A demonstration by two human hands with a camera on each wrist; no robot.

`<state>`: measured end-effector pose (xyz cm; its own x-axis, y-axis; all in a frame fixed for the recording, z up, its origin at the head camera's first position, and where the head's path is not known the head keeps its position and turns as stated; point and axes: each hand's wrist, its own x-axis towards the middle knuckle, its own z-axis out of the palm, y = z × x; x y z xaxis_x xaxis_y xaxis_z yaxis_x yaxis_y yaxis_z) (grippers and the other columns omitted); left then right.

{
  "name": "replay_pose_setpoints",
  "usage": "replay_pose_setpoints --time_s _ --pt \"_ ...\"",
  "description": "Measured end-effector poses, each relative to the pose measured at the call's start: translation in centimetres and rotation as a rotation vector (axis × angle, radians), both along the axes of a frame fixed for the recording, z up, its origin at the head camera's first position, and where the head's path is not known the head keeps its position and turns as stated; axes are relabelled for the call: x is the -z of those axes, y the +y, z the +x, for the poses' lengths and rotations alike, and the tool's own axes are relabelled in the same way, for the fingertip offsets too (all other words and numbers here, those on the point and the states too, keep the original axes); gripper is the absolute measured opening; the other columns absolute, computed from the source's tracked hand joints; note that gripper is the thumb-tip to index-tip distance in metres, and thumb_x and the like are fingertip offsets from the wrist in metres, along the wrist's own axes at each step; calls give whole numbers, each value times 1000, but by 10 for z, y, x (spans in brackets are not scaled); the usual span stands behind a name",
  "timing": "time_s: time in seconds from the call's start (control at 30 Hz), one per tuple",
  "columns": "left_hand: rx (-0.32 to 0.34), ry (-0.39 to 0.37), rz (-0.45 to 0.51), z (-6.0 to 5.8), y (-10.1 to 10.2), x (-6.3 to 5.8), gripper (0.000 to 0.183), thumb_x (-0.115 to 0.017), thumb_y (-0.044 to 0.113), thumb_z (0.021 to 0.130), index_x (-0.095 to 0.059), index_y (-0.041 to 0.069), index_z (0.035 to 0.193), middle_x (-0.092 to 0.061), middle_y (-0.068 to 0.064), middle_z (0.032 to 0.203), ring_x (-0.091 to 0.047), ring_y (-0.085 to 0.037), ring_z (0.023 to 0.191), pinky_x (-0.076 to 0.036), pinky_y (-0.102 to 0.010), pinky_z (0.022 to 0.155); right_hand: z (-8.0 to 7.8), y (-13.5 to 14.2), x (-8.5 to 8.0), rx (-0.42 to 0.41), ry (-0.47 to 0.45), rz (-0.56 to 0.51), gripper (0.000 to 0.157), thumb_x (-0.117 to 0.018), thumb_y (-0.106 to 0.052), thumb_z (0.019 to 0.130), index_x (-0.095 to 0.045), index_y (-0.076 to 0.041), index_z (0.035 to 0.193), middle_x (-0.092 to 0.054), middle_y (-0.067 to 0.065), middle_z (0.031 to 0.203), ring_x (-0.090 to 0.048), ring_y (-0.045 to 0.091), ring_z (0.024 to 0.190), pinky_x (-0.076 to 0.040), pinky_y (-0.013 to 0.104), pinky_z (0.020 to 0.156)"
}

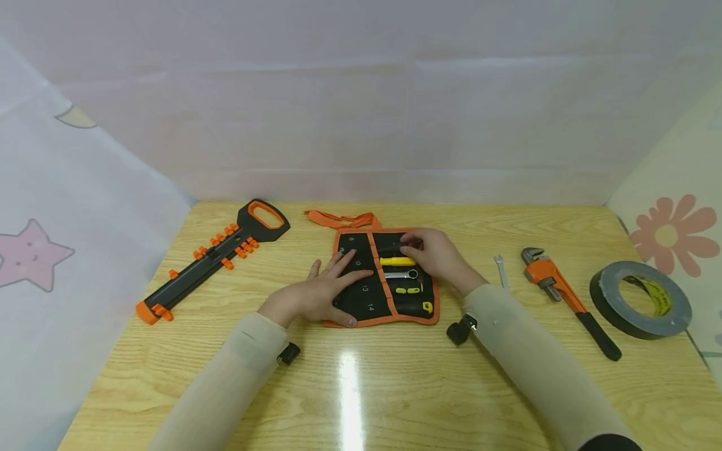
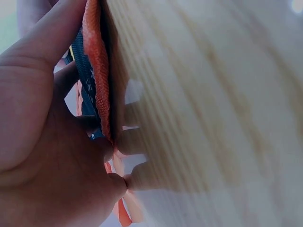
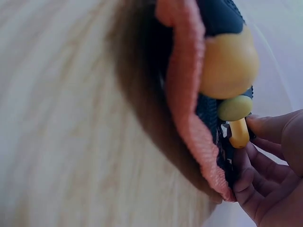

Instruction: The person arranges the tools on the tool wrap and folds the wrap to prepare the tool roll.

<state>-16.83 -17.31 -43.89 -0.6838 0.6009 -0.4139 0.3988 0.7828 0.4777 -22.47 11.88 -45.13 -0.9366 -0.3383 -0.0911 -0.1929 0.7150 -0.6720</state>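
A black tool roll with orange edging lies unfolded mid-table. My left hand rests on its numbered left half, fingers spread and straight, the thumb along the near edge. At the top right pocket my right hand pinches a small dark thing, mostly hidden by the fingers; its kind is unclear. Below that, the right-half pockets hold a yellow handle, a ratchet wrench, a black-and-yellow handle and a black tool with a yellow end.
An orange tie strap trails behind the roll. A black rack with orange clips lies left. To the right are a small wrench, an orange pipe wrench and a roll of grey tape. A fabric wall stands behind the table.
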Motion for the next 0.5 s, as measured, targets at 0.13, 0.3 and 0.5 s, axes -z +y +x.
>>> replay_pose_setpoints --time_s 0.13,0.3,0.5 --pt "6 8 2 -1 0 1 104 -84 54 91 -21 41 173 20 -7 182 15 -39 169 8 -72 131 -2 -3 -3 -1 -20 0 29 -67 -23 109 -74 -6 132 -75 12 117 -67 24 94 -57 42 84" --pt "-1 -4 6 0 -1 0 103 -83 53 92 -20 42 173 21 -5 182 16 -37 169 10 -70 132 -5 -6 -3 -34 0 29 25 -68 -22 109 -76 -7 127 -74 11 116 -64 24 93 -55 42 85" --pt "-2 1 8 0 -1 0 103 -83 54 92 -20 42 173 21 -5 182 17 -38 169 9 -71 132 -6 -11 -4 -54 2 51 26 -68 -23 109 -78 -7 127 -72 12 118 -64 26 96 -56 43 88"
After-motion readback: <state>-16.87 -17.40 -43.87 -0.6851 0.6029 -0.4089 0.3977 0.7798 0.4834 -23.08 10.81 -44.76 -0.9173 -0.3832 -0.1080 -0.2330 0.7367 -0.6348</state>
